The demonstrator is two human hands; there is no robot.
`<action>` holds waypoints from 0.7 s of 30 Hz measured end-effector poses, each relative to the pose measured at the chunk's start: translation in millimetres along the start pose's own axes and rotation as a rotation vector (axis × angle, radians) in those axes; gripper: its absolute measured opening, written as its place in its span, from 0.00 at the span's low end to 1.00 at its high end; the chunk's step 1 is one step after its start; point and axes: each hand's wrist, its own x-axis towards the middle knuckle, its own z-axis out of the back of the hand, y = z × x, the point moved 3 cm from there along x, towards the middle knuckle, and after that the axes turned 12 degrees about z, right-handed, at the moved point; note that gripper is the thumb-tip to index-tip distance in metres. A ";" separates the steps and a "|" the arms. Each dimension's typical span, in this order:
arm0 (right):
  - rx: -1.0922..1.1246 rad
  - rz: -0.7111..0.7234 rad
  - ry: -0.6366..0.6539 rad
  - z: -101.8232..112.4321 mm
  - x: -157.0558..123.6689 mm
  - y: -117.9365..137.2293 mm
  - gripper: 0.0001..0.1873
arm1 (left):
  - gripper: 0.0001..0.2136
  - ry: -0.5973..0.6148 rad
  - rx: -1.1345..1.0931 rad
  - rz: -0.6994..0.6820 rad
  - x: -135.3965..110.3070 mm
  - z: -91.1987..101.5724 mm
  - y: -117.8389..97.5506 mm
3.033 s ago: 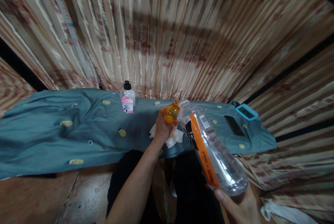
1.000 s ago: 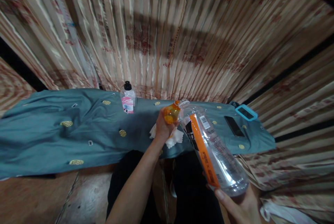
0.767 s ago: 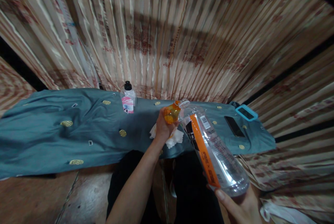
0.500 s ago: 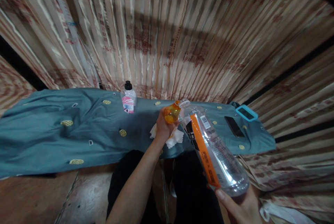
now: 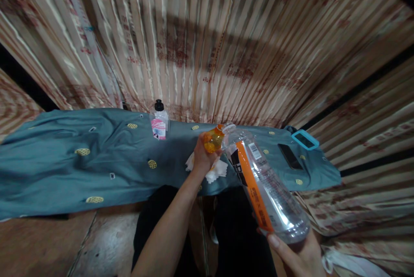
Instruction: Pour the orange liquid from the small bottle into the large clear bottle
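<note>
My left hand (image 5: 203, 158) is closed around a small amber see-through bottle (image 5: 212, 140), its mouth tipped toward the right. A large clear plastic bottle (image 5: 265, 182) with an orange and black label slants across the front right, its neck at the amber bottle's mouth. Whether the two mouths touch, I cannot tell. Low on the big bottle, near its base, my right hand (image 5: 294, 253) grips it, thumb on the near side. Crumpled white tissue (image 5: 216, 170) lies on the cloth beneath my left hand.
A teal cloth with yellow pineapple prints (image 5: 123, 160) covers the bench. On it stand a clear bottle with black cap and pink label (image 5: 159, 122), a dark phone (image 5: 290, 156) and a blue-framed device (image 5: 305, 139). A pleated curtain (image 5: 194, 53) hangs behind.
Almost nothing differs. Both hands keep their holds, and the two bottles stay mouth to mouth in nearly the same place.
</note>
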 end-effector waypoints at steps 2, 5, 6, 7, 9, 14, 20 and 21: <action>-0.003 -0.005 -0.017 -1.8 -1.0 3.9 0.49 | 0.28 -0.006 0.000 0.006 -0.3 0.4 -0.6; 0.005 -0.008 -0.040 -5.9 -3.4 8.7 0.50 | 0.28 0.004 -0.012 0.023 -0.7 0.7 -1.8; 0.006 -0.002 -0.050 -7.1 -4.2 9.9 0.50 | 0.27 0.011 -0.018 0.026 -0.9 0.8 -2.3; 0.008 0.003 -0.057 -8.2 -5.0 10.8 0.49 | 0.27 0.016 -0.023 0.027 -1.2 1.1 -3.0; -0.004 0.022 -0.074 -9.1 -5.9 11.7 0.48 | 0.27 0.020 -0.025 0.027 -1.5 1.8 -4.3; -0.017 0.011 -0.051 -7.4 -5.4 8.8 0.49 | 0.27 0.025 -0.025 0.037 -1.5 3.1 -4.9; -0.069 0.060 -0.070 -11.0 -7.5 20.6 0.45 | 0.28 0.015 -0.040 0.028 -0.3 0.7 -0.3; -0.077 0.066 -0.076 -11.8 -8.0 22.8 0.45 | 0.28 0.012 -0.040 0.027 -0.1 0.4 0.3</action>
